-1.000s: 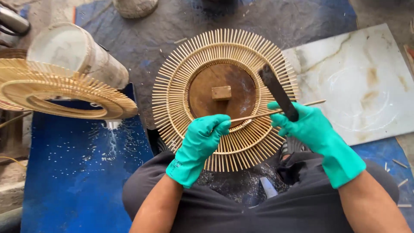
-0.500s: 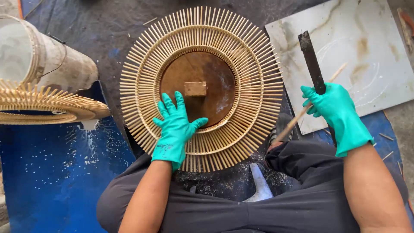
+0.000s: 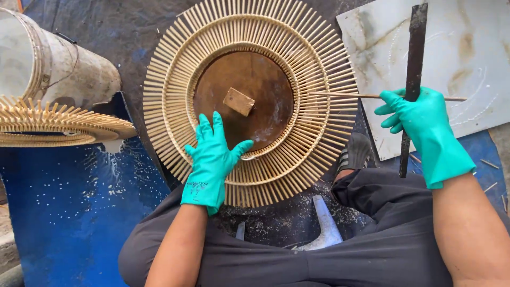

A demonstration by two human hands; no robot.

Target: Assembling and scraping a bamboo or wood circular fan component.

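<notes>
While the left hand point(image 3: 212, 157) lies flat, fingers spread, on the round bamboo frame point(image 3: 249, 101), the right hand point(image 3: 419, 119) grips a dark blade point(image 3: 413, 64) and thin stick point(image 3: 340, 95)

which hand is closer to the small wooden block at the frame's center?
Left. The left hand lies flat on the round stick frame, fingertips just below the wooden block. The right hand is off to the right over the marble slab, gripping a dark metal bar and a thin stick.

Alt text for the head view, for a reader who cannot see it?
Teal-gloved left hand rests flat on a round sunburst frame of bamboo sticks; the right hand holds a dark metal bar and a thin stick.
</notes>
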